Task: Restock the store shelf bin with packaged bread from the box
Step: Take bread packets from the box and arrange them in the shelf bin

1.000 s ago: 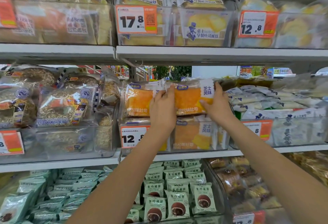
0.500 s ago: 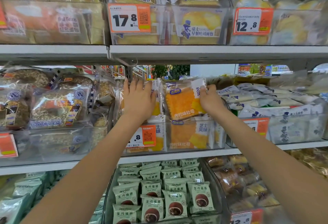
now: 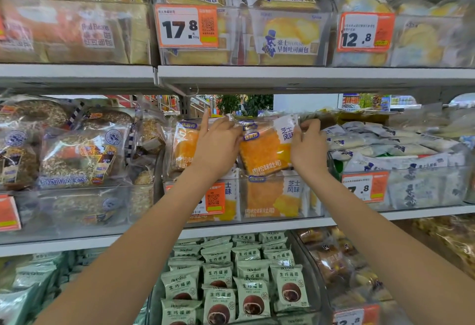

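Orange-and-clear toast packs: two sit on top of the clear shelf bin [image 3: 257, 197] on the middle shelf [image 3: 77, 237], just right of frame centre.

Left to right:
- Left toast pack [image 3: 183, 144], at 9 o'clock from the left hand, stands upright on the bin's left column. Half a second ago the left hand lay flat across its face; now it's off it.
- Left hand [image 3: 218, 146] has shifted right onto the left edge of the tilted toast pack [image 3: 264, 149]. Fingers curl over the pack's top-left corner, index finger sticking up toward 12. Grasping, not pressing.
- The tilted toast pack is between both hands, top leaning right, bottom edge touching the pack already in the bin below it at 6 o'clock.
- Right hand [image 3: 308, 147] pinches the white top-right corner of that pack; thumb and fingertips closed on the film. It was on the same corner half a second ago, so its grip is unchanged.

Read: the left pack looks placed and done; both hands are now squaring up the second pack. Judging by the tilt, it isn't seated yet and needs rotating upright and pushing back level with its neighbour. The bin looks nearly full at the front. The box isn't in view, so I can't tell how much stock remains.

Risk: slick film, so the corner pinch may slip.
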Demonstrator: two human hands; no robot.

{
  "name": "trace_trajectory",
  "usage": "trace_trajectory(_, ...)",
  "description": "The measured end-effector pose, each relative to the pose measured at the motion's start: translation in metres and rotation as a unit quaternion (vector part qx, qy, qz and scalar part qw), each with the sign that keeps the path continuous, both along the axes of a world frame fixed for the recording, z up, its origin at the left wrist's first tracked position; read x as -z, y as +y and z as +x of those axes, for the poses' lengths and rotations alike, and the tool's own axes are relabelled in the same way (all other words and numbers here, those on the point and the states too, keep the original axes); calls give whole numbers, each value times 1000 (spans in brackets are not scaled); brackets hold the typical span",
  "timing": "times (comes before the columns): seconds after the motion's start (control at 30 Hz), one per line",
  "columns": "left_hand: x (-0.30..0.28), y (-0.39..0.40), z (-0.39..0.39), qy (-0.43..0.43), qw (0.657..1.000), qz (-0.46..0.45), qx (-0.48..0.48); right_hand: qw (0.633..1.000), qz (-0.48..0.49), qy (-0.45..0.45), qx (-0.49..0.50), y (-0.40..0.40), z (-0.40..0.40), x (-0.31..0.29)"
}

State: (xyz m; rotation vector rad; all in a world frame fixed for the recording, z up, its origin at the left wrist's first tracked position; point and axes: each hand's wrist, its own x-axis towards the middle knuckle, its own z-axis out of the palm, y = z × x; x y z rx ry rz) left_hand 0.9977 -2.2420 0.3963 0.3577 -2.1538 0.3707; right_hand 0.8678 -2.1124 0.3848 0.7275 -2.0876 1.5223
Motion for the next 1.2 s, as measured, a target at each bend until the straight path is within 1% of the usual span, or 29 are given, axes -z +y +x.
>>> trace_trajectory(0.13, -10, -4, 0, 19, 1000, -7, 1, 998, 22, 51, -9, 6, -3, 5)
trace_trajectory(0.23, -24, -4, -2, 27, 999, -45, 7, 998, 16, 51, -19, 9, -6, 1)
trace_trajectory(0.3, -38, -2, -8, 49, 998, -39, 10, 999, 1, 47, -12, 10, -7, -2)
trace_trajectory(0.33, -43, -1, -12, 44, 999, -24, 3, 999, 1, 44, -8, 10, -7, -2)
trace_trajectory(0.43, -45, -3, -23, -19, 999, 4, -33, 999, 34, 36, 4, 11, -8, 1)
trace_trajectory(0.47, -42, -4, -26, -22, 999, 9, -37, 998, 44, 35, 3, 11, -9, 2)
trace_trajectory(0.57, -32, -7, -27, 18, 999, 24, -22, 998, 53, 37, -10, 15, -7, 3)
trace_trajectory(0.63, -24, -7, -24, 40, 999, 14, -6, 997, 64, 42, -7, 17, -5, 4)
trace_trajectory(0.73, -12, -9, -16, 46, 998, -16, 32, 996, 73, 53, -12, 22, 0, 9)
trace_trajectory(0.8, -6, -11, -11, 37, 998, -13, 51, 996, 75, 53, -21, 23, 3, 13)
trace_trajectory(0.87, -2, -13, -5, 38, 998, -8, 49, 995, 83, 62, -8, 24, 9, 14)
trace_trajectory(0.93, 0, -16, 3, 67, 997, -19, 34, 992, 75, 101, 22, 27, 19, 13)
trace_trajectory(1.0, 0, -20, 15, 123, 992, -24, 7, 985, 53, 162, 28, 28, 30, 10)
trace_trajectory(1.07, 0, -25, 31, 178, 984, 17, -27, 978, 41, 204, -19, 21, 42, 4)
trace_trajectory(1.1, -1, -29, 39, 203, 976, 62, -42, 973, 47, 218, -55, 14, 48, 0)
trace_trajectory(1.17, -1, -39, 50, 237, 955, 169, -49, 958, 94, 247, -111, -5, 56, -6)
trace_trajectory(1.2, 0, -45, 55, 237, 949, 203, -42, 949, 132, 262, -118, -14, 58, -7)
